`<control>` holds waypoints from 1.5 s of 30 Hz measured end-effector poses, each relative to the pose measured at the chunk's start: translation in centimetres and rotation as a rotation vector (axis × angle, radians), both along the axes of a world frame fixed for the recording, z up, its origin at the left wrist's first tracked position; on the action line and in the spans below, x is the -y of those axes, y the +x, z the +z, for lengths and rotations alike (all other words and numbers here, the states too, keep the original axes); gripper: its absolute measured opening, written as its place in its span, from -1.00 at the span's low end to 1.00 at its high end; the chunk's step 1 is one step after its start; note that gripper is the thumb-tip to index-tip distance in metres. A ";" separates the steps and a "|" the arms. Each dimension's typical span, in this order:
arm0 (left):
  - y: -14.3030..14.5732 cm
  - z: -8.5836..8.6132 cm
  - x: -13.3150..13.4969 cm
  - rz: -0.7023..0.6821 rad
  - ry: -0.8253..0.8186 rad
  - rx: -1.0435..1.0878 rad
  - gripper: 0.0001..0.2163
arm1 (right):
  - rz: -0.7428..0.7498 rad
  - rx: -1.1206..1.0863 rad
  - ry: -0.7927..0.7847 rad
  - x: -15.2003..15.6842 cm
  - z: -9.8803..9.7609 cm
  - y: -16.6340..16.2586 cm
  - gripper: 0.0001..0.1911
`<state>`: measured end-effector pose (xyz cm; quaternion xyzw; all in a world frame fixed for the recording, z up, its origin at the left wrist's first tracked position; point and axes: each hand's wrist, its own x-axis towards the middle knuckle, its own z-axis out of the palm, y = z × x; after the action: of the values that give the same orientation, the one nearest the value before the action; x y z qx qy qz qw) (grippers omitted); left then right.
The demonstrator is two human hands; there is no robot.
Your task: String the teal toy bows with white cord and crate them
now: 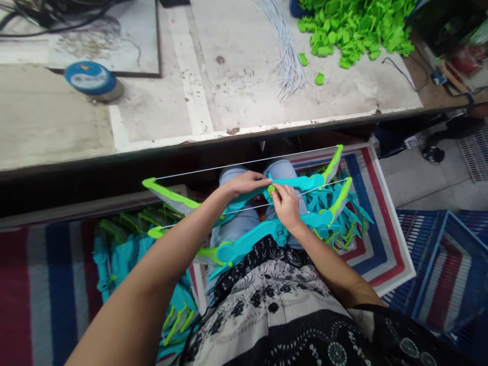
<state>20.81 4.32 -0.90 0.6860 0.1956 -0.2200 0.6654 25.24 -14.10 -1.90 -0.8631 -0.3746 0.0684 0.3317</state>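
One small green piece [271, 189] seemed best pressed squarely at middle of turquoise toy bow [297, 182], with bow braced against twisting. Piece was pinched by right hand [286, 206]; left hand [246, 183] was laid over bow, thumb hidden, grip untold. Bow's middle was placed between hands.

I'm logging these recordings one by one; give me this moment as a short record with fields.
Left hand: on the far turquoise-and-green bow, grip partly hidden
Right hand: fingertips at a small green piece at that bow's middle
Near bow: across the lap, strung
Workbench: white cords, heap of green pieces, blue-lidded container
Right side: tray with turquoise and green parts
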 end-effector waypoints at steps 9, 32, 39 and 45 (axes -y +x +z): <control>0.7 0.1 0.1 -0.082 0.270 0.090 -0.62 | -0.102 -0.240 -0.074 0.7 -0.3 -0.4 -0.49; 0.0 0.0 -0.5 -0.127 0.267 0.066 -0.56 | 0.110 -0.195 -0.122 -1.3 2.9 5.8 -0.71; -0.3 0.7 -0.6 0.106 0.429 0.227 -0.52 | -0.145 0.344 -0.063 -10.5 8.3 27.7 -0.80; -6.7 4.6 2.7 0.260 0.588 0.211 -0.64 | -0.123 0.303 -0.131 -12.2 8.3 31.9 -0.77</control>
<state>14.14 1.60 3.66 0.8367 0.2668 0.0047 0.4782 57.16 -1.86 6.42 -0.9046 -0.3616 -0.0584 0.2178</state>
